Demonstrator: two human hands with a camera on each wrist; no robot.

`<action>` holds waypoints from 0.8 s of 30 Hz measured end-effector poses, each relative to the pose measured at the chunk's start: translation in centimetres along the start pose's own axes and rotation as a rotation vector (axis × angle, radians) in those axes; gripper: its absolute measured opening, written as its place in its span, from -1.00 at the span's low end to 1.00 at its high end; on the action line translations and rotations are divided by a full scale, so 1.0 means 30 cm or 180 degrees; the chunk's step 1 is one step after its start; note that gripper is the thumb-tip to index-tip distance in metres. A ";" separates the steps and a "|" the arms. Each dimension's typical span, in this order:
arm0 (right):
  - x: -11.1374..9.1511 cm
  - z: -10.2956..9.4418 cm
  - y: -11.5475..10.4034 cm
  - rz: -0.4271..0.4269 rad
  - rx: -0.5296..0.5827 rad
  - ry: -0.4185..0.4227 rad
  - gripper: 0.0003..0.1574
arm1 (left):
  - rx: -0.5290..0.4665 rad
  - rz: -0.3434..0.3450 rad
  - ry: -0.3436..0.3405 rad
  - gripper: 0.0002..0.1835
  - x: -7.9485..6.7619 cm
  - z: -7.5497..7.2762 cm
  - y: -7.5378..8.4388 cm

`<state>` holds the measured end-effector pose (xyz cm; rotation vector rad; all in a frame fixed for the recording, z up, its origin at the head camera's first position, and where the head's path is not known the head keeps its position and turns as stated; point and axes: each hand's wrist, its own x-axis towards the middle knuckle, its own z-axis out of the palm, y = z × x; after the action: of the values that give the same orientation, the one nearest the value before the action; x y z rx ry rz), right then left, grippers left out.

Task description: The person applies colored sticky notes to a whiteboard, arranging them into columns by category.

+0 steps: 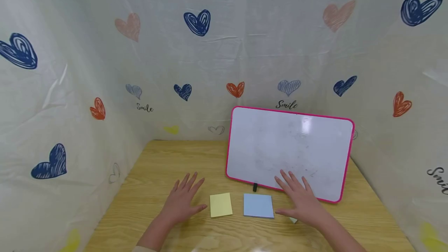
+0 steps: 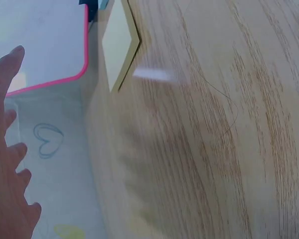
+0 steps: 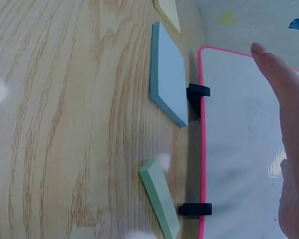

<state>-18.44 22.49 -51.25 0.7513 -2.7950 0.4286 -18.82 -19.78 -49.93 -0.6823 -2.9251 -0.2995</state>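
My left hand (image 1: 182,202) is held with its fingers spread, just left of a yellow sticky-note pad (image 1: 221,205). It holds nothing. My right hand (image 1: 300,201), fingers also spread, hovers over the table at the lower edge of a whiteboard (image 1: 280,151) with a pink frame. Between the hands lies a blue sticky-note pad (image 1: 258,205), close to the right thumb. A narrow green sticky-note pad (image 3: 161,199) lies under the right hand, mostly hidden by it in the head view.
The whiteboard leans back on black feet (image 3: 194,209) at the rear right of the wooden table (image 1: 175,158). A pale curtain (image 1: 217,61) printed with hearts and "Smile" encloses the table at the back and both sides.
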 end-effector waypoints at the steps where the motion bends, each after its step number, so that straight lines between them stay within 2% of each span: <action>1: 0.007 0.003 -0.004 -0.0013 0.0046 0.0017 0.23 | -0.0058 0.0009 -0.0008 -0.11 0.001 0.000 -0.001; 8: 0.046 0.048 -0.034 -0.0039 0.0322 0.0071 0.26 | -0.0607 0.0085 -0.0092 -0.10 0.022 0.013 0.006; 13: 0.075 0.078 -0.068 -0.0145 0.0640 0.0137 0.24 | -0.0761 0.0113 -0.0154 -0.07 0.039 0.035 0.010; 21: 0.127 0.148 -0.125 -0.0297 0.1116 -0.0074 0.15 | -0.1050 0.0225 -0.0022 -0.09 0.054 0.077 0.004; 24: 0.147 0.177 -0.150 -0.0371 0.1267 -0.0093 0.12 | -0.1225 0.0147 -0.0068 -0.08 0.067 0.092 -0.001</action>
<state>-20.55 15.00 -53.98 0.9997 -2.7027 0.9755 -20.82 -18.34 -52.29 -0.8009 -2.8909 -0.8693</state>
